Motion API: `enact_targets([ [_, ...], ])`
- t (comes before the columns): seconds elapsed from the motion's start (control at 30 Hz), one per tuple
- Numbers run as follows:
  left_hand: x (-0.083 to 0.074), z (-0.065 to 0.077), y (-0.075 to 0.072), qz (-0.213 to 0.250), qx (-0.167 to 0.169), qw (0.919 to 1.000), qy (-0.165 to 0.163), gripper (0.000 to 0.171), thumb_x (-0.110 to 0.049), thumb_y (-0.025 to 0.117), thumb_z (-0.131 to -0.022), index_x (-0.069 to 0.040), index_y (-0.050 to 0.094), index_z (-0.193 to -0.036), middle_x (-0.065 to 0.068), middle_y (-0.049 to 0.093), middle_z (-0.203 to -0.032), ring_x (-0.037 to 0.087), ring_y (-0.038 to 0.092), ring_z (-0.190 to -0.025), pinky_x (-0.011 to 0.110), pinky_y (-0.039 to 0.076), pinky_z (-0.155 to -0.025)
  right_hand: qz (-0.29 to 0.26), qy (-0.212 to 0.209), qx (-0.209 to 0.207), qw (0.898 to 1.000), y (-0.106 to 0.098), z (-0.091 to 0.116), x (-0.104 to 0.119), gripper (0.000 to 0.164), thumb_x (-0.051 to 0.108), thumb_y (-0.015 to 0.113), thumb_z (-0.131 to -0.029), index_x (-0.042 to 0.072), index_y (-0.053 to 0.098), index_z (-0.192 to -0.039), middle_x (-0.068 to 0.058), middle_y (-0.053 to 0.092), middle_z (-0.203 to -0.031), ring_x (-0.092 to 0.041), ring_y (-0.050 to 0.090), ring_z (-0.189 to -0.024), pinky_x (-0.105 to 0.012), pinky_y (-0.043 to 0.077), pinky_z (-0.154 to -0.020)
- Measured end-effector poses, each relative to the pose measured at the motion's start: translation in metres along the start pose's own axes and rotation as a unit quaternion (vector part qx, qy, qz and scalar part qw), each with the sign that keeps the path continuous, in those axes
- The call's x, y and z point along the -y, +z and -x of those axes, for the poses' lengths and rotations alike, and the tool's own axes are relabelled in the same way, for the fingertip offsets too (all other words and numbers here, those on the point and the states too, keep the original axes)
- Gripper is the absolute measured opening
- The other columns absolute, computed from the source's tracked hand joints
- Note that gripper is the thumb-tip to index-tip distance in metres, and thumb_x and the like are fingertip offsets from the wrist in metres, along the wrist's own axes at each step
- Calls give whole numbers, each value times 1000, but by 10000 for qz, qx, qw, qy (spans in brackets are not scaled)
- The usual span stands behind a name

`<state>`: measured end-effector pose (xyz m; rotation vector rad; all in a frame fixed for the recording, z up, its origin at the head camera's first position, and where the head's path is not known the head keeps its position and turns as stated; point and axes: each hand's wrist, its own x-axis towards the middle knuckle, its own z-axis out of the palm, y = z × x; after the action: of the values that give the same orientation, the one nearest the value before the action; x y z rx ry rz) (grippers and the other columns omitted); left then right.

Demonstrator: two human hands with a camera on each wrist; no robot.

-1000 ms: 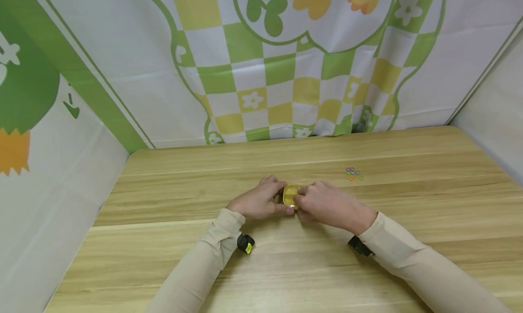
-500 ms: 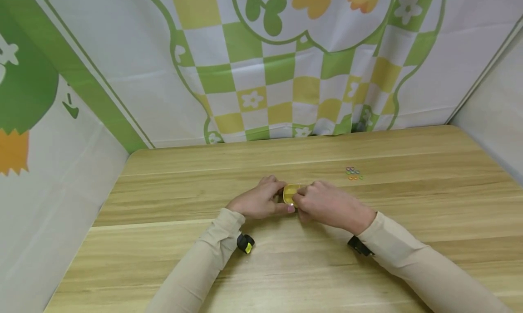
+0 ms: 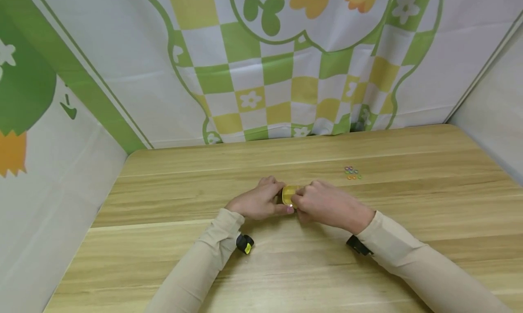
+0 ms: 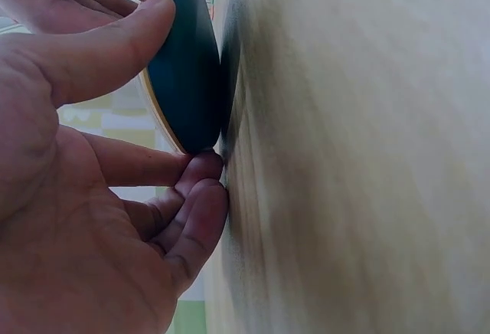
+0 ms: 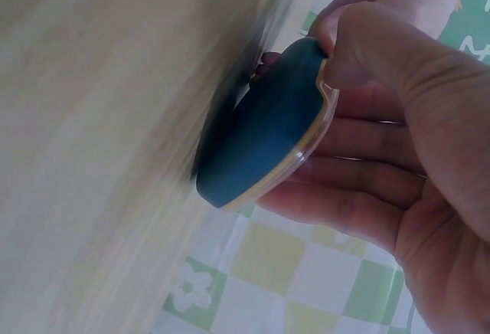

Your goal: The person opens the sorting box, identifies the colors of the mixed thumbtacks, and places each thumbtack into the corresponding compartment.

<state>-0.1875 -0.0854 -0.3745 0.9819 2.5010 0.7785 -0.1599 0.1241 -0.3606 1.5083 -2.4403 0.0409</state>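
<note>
A small shallow box [image 3: 288,194] lies on the table between my hands, yellow inside with what look like compartments. The wrist views show its smooth dark teal underside [image 4: 187,62] and, along the rim, a clear edge [image 5: 305,150]. My left hand [image 3: 261,200] holds the box's left end, thumb on the near side and curled fingers at the far side. At the other end my right hand [image 3: 330,207] pinches the rim, its thumb tip [image 5: 333,62] at a notch and its fingers behind the clear edge. That hand hides the box's right part in the head view.
Several tiny coloured rings [image 3: 352,172] lie grouped on the wooden table [image 3: 184,177], behind and to the right of the hands. A patterned curtain [image 3: 278,72] hangs along the table's back edge. Black straps [image 3: 245,244] sit at both wrists.
</note>
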Motion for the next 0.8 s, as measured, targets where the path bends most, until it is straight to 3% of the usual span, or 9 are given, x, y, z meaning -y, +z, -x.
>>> enact_targets([
  [0.43, 1, 1, 0, 72, 16, 10000, -6, 37, -32, 73, -95, -6, 63, -120, 5, 53, -105, 22, 42, -100, 35, 39, -84, 181, -55, -1, 9998, 0, 1, 2, 21, -1, 74, -78, 10, 57, -72, 3, 52, -63, -4, 40, -52, -20, 40, -47],
  [0.8, 0, 1, 2, 139, 11, 9996, -244, 49, -33, 74, -94, -3, 59, -130, 7, 53, -119, 22, 43, -110, 39, 41, -96, -61, -89, -180, 9998, 1, 2, -2, 23, 1, 72, -78, 11, 54, -69, 5, 49, -62, -4, 37, -51, -19, 38, -47],
])
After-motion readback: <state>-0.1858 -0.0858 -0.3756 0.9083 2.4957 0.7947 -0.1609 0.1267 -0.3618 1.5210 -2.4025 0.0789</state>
